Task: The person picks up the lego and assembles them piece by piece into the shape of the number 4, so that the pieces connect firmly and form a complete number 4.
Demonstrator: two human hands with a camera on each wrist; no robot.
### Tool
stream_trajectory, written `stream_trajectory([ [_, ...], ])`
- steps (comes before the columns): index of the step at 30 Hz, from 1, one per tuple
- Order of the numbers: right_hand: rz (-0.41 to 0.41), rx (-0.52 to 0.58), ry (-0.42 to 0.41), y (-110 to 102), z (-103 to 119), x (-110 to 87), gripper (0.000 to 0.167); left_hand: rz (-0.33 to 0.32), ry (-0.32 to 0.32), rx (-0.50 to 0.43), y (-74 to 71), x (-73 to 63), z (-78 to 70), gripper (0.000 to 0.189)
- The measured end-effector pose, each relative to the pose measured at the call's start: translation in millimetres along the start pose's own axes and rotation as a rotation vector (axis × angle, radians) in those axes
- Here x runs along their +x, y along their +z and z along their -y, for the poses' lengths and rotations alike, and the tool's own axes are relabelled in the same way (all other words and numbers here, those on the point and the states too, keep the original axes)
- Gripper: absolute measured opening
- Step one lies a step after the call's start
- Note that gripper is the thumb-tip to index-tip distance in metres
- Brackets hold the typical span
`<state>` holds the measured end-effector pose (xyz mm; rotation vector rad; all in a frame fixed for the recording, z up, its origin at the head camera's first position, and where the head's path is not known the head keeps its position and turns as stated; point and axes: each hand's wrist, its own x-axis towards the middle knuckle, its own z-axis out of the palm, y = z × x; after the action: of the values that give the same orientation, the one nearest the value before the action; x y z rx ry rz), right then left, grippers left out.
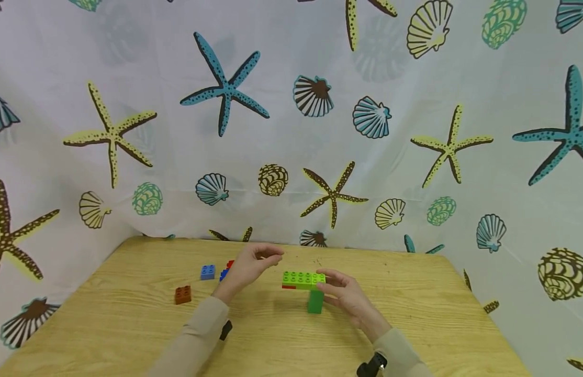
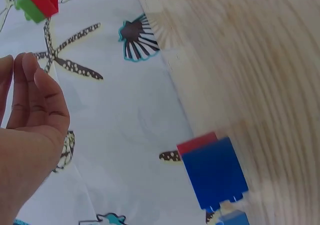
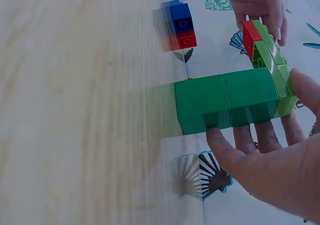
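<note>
A T-like build of toy building bricks stands on the table. Its base is two stacked dark green bricks [image 3: 225, 100], seen as a narrow column in the head view. Across the top run lime green bricks [image 1: 298, 279] that overhang to the left, with a red brick [image 1: 289, 286] under the far end. My right hand [image 1: 345, 298] grips the build from the right, thumb at the lime bricks and fingers along the green ones. Left of the overhang, my left hand [image 1: 249, 267] hovers apart from it, fingers loosely bent with nothing visible between them.
On the table's left side lie an orange-brown brick [image 1: 182, 295] and a light blue brick [image 1: 208, 272]. Beside my left wrist stand a dark blue brick [image 2: 215, 175] and a red brick [image 2: 197, 142] touching it. A shell-patterned cloth [image 1: 282, 136] hangs behind the wooden table [image 1: 414, 309].
</note>
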<state>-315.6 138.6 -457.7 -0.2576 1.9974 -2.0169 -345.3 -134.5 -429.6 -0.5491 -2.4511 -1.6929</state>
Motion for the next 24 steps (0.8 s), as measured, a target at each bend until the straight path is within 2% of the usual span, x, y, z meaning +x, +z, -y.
stream_trajectory([
  [4, 0.019, 0.004, 0.005, -2.9, -0.8, 1.5, 0.056, -0.004, 0.006, -0.022, -13.4, 2.0, 7.8, 0.019],
  [9, 0.039, 0.003, -0.010, -5.9, -0.9, 3.0, 0.060, -0.041, 0.038, -0.014, -29.6, 5.3, 12.1, 0.019],
  [14, 0.045, -0.007, -0.016, -7.9, -0.4, 2.8, 0.064, -0.067, -0.011, 0.023, -44.9, 5.4, 20.6, 0.021],
  [20, 0.048, -0.021, -0.013, -8.5, -1.8, 1.7, 0.063, -0.007, -0.103, 0.084, -60.4, -2.9, 34.1, 0.024],
  [24, 0.053, -0.025, -0.013, -8.0, -3.0, 0.7, 0.061, 0.033, -0.095, 0.191, -68.5, -8.2, 43.3, 0.026],
])
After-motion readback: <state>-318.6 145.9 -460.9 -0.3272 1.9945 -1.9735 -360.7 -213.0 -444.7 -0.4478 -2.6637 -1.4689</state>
